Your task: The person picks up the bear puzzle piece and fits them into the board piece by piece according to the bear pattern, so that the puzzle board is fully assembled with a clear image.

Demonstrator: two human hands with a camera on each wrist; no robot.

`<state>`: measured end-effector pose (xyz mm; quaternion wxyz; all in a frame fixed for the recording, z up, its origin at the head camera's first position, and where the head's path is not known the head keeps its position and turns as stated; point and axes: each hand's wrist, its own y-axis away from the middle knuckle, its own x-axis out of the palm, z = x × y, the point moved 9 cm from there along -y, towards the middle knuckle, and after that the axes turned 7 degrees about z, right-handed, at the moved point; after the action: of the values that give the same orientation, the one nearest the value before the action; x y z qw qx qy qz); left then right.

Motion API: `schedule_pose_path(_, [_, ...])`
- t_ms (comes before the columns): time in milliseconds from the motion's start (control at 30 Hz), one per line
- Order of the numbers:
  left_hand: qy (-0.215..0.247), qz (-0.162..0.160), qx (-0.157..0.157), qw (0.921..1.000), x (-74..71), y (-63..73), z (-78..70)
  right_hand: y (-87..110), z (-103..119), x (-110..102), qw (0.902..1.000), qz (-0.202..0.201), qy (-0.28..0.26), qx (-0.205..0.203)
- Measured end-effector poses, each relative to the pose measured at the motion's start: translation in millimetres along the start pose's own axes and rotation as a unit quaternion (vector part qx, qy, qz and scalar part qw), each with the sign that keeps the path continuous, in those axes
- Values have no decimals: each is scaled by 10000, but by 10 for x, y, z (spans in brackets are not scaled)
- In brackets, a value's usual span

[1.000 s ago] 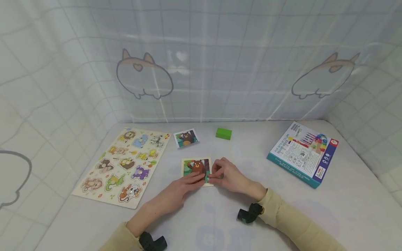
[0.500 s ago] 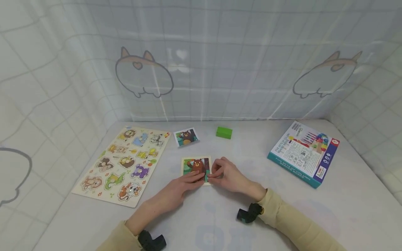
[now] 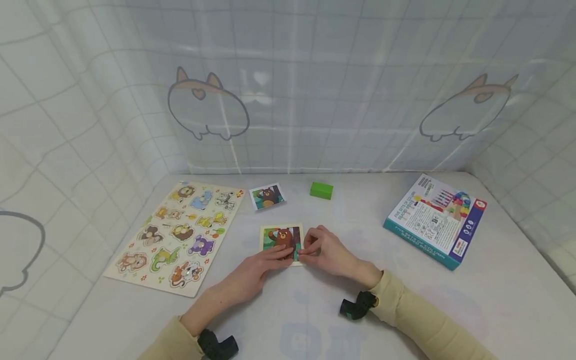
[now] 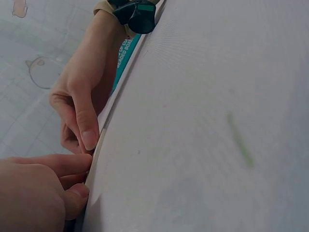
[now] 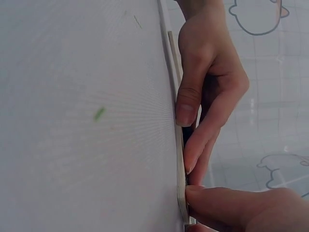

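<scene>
A small square bear puzzle (image 3: 282,235) with a pale wooden frame lies flat on the table before me. My left hand (image 3: 256,272) rests its extended fingers on the puzzle's lower part, the thumb at the front edge. At the lower right corner, my right hand (image 3: 330,252) pinches a puzzle piece between thumb and forefinger; the fingertips hide most of it. In the right wrist view, the board (image 5: 181,179) is seen edge-on, with the right thumb against its rim. Both hands' fingertips nearly meet in the left wrist view.
A card (image 3: 267,196) with the same bear lies behind the puzzle, and a green block (image 3: 321,190) is right of it. To the left lies an animal peg board (image 3: 182,245); a beaded toy box (image 3: 434,222) lies at the right. A curtain (image 3: 315,100) hangs behind.
</scene>
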<state>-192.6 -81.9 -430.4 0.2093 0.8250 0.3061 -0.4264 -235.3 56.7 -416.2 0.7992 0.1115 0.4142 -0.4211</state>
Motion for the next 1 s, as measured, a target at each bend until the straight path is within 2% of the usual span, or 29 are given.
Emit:
schedule_pose_path(167, [84,-28,5,10000,1,5,18,14,28,-8,9998,92,171,-6])
schedule_pose_path(333, [147,-154,29,9998,-10,15,-7,158,76,-133,9984,211,506,-133])
schedule_pose_path(400, [61,-360,-38,9993,-61,44,-16,252,48,-268,9981,-34,612,47])
schedule_pose_path(500, [-293,-831,-349,9955,-218,121,8,417,-42,-532,9934,-609,818,527])
schedule_pose_path(600, [-682,-1168,-878,9869,-406,219,99,602,-144,-773,9837,-1028,1135,944])
schedule_pose_path(767, [-1262,-1400,-1746,9664,-659,394,307,859,-239,-1025,9648,-1207,1854,1420])
schedule_pose_path(900, [-1697,-1643,-2140,9479,-784,506,408,978,-278,-1124,9524,-1098,2154,1856])
schedule_pose_path(1000, [-1897,-1768,-2329,9373,-821,557,433,1021,-291,-1158,9468,-1009,2239,2081])
